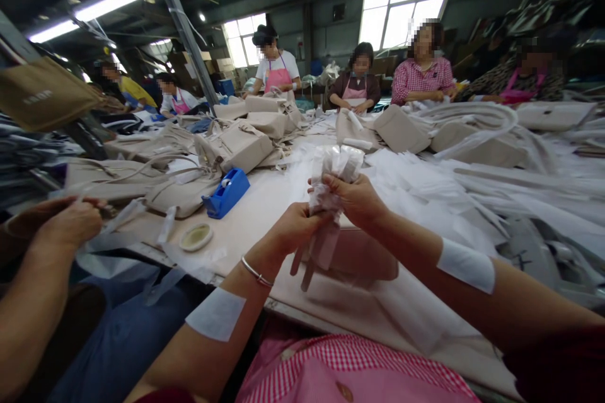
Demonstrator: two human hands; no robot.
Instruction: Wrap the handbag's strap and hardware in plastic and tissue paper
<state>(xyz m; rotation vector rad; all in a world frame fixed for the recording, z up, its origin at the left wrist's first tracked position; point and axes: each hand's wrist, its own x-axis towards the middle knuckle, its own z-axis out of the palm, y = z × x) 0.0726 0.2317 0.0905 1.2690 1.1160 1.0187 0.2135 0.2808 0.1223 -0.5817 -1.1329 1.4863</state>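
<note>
Our left hand (295, 227) and right hand (355, 198) close together around a wrapped bundle (338, 162), held upright above the table (265, 201), both fists clenched at its waist. We judge it light, soft and a little slippery in what looks like thin white wrap, best gripped at the middle where it is gathered. Beige strap ends (321, 255) hang below the fists. Both forearms reach forward, elbows bent, wrists angled inward. A blue tape dispenser (227, 192) sits to the left, and a co-worker's hand (70, 220) works at the table edge.
</note>
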